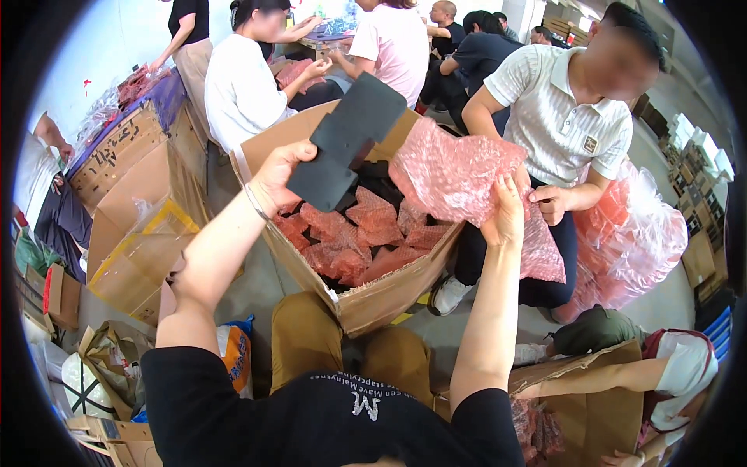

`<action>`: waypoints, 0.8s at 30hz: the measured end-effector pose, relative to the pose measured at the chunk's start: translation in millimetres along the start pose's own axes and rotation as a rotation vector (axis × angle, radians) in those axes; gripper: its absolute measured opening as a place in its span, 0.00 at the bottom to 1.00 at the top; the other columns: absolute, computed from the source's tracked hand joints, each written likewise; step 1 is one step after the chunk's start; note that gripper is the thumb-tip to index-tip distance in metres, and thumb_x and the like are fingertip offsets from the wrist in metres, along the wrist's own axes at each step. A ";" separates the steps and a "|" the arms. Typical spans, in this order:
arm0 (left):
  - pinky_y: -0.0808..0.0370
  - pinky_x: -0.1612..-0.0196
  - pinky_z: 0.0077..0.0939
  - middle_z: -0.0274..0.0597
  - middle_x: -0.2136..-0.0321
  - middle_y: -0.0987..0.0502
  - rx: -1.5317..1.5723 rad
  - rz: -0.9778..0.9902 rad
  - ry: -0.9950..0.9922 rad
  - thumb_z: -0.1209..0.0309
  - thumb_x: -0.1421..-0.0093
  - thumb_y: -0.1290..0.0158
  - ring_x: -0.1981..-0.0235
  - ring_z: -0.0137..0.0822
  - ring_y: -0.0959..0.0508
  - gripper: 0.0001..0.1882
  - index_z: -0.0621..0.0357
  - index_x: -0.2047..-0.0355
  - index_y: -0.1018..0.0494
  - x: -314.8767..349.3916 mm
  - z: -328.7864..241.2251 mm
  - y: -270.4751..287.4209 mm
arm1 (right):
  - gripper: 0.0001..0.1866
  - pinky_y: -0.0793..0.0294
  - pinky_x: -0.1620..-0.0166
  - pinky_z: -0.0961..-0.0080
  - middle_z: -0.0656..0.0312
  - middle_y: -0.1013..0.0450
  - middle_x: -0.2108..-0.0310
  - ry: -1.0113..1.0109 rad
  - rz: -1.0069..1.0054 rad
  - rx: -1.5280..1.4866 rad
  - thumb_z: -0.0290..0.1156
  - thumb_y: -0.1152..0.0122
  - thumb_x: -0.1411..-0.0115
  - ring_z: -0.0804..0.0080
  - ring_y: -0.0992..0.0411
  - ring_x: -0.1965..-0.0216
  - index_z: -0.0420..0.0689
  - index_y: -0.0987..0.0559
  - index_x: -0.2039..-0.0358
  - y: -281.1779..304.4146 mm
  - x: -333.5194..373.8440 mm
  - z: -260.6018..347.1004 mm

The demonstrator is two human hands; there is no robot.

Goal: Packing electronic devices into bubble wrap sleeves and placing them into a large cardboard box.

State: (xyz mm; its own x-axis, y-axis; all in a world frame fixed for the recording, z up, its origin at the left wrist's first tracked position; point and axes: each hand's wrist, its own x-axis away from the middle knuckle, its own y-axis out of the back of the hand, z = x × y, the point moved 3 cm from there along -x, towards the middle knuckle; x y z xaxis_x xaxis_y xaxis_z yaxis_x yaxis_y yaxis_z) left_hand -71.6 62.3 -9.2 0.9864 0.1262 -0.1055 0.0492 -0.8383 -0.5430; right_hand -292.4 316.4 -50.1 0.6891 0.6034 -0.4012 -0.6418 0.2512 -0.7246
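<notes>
My left hand (282, 173) grips a flat black notched piece (364, 115) by its edge, and I cannot tell if it is one part or two. My right hand (506, 212) is closed on a pink bubble wrap bag (455, 173), raised beside the black piece. Below both hands stands a cardboard box (393, 294), open at the top. Inside it lie several pink bubble-wrapped bundles (342, 241) among dark pieces. A co-worker's hand (551, 204) at the right touches more pink bubble wrap (541, 253), close to my right hand.
At the right a co-worker (560, 117) crouches beside a large clear sack of pink wrap (634, 241). Another carton (591, 412) stands at lower right, with a person's arm (599, 380) over it. Cardboard (148, 226) stands at left. People sit around a table at the back.
</notes>
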 end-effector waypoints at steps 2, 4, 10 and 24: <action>0.41 0.43 0.49 0.57 0.45 0.41 0.136 0.008 0.018 0.70 0.56 0.47 0.43 0.54 0.41 0.38 0.69 0.44 0.46 -3.3 13.6 -5.0 | 0.22 0.33 0.48 0.65 0.57 0.32 0.53 -0.032 0.072 -0.084 0.27 0.45 0.45 0.66 0.33 0.52 0.39 0.35 0.50 0.9 1.0 -1.6; 0.38 0.45 0.48 0.57 0.47 0.38 0.186 0.079 0.036 0.70 0.56 0.47 0.46 0.53 0.37 0.37 0.69 0.45 0.45 -9.7 26.3 -32.8 | 0.23 0.33 0.48 0.65 0.57 0.32 0.53 -0.026 0.095 -0.103 0.28 0.44 0.46 0.66 0.33 0.52 0.39 0.36 0.49 -0.2 4.6 -5.0; 0.28 0.54 0.34 0.49 0.60 0.26 0.207 0.119 0.010 0.71 0.47 0.53 0.60 0.40 0.24 0.21 0.69 0.53 0.36 -26.8 54.7 -68.3 | 0.13 0.28 0.61 0.77 0.60 0.27 0.65 -0.212 -0.051 0.193 0.28 0.45 0.44 0.74 0.28 0.65 0.36 0.27 0.59 -20.7 12.9 -30.8; 0.30 0.62 0.21 0.35 0.71 0.26 -1.088 -0.193 -0.655 0.77 0.51 0.50 0.69 0.29 0.27 0.11 0.65 0.66 0.28 9.9 5.2 -101.2 | 0.04 0.30 0.72 0.72 0.58 0.29 0.78 0.559 -0.278 1.572 0.27 0.43 0.52 0.62 0.29 0.77 0.42 0.24 0.75 -85.9 23.6 -4.5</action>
State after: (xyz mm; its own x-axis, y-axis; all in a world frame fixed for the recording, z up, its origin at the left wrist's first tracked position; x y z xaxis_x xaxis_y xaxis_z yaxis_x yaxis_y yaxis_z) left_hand -67.6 151.2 40.4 0.7034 0.2690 -0.6579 0.5897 -0.7377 0.3289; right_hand -219.5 305.6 0.2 0.6362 0.1787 -0.7505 0.0582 0.9589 0.2776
